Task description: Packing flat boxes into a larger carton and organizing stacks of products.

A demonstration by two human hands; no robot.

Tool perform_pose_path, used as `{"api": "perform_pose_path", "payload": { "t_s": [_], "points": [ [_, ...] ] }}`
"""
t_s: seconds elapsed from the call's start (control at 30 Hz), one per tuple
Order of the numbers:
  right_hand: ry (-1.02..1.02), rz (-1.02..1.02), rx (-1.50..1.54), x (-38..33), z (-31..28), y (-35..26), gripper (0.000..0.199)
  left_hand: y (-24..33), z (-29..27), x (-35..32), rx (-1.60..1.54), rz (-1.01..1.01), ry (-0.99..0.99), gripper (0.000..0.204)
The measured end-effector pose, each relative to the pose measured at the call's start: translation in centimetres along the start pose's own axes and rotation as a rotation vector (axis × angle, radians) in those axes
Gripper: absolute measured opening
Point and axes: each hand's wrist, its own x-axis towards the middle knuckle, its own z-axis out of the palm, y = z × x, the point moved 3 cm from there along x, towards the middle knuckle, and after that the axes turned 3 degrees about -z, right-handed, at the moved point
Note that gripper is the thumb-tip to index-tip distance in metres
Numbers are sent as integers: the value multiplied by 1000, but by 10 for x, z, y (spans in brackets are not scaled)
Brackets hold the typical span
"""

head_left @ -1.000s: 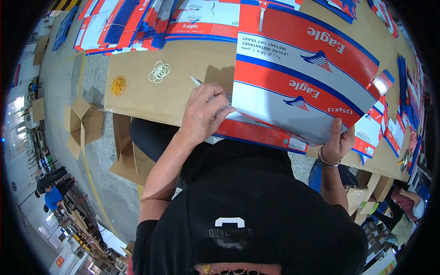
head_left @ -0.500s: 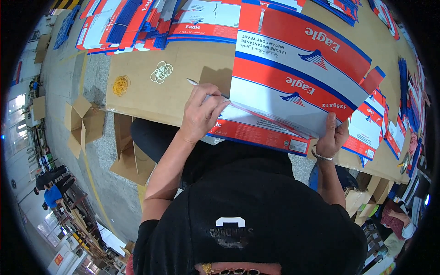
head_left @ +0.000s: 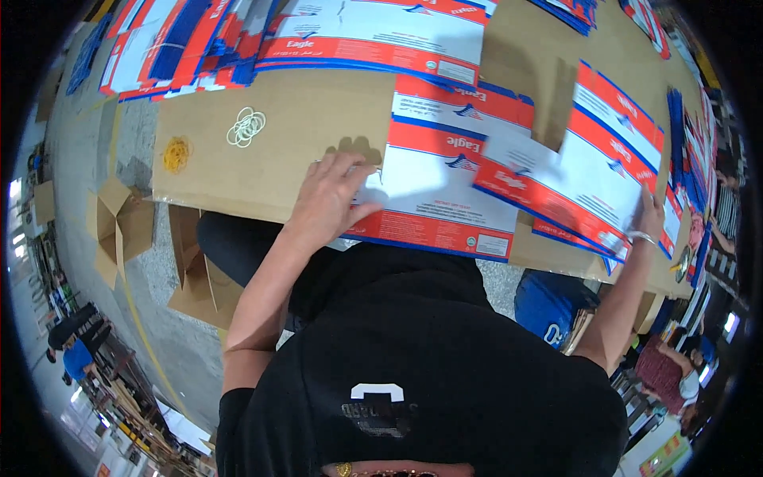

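Note:
Before me a flat printed carton sheet [head_left: 445, 187], red, white and blue, lies on the cardboard-covered table. My left hand [head_left: 327, 197] is open at its left edge, fingers spread and thumb apart, with nothing visible in the grasp. A small slit or curled piece shows on the sheet by the fingertips. To the right, my right hand [head_left: 650, 216] is closed on the end of another flat carton [head_left: 556, 191], which is blurred and tilted over the first sheet's right side. Further flat cartons [head_left: 616, 119] lie beneath and behind it.
White rubber bands [head_left: 246, 127] and yellow rubber bands [head_left: 176, 155] sit on the table's left. Stacked flat cartons [head_left: 179, 48] stand at the far left; another sheet [head_left: 373, 36] lies behind. Open brown boxes [head_left: 123, 222] stand on the floor at left.
My right hand has carried a flat carton rightward and down from in front of me. My left hand has opened; the thin white stick seen at it before no longer shows.

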Motion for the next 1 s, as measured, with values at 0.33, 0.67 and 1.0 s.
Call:
{"api": "perform_pose_path", "payload": {
  "t_s": [0.33,0.67,1.0],
  "points": [
    [-289,-571,-622,-114,126,-76,20,12,14,5,204,-124,-210,76],
    [-537,-439,-916,-218,208,-89,68,2,17,17,129,-112,-198,68],
    [-507,-45,-285,-208,171,-85,57,11,5,10,42,-85,-151,54]
  ]
}}
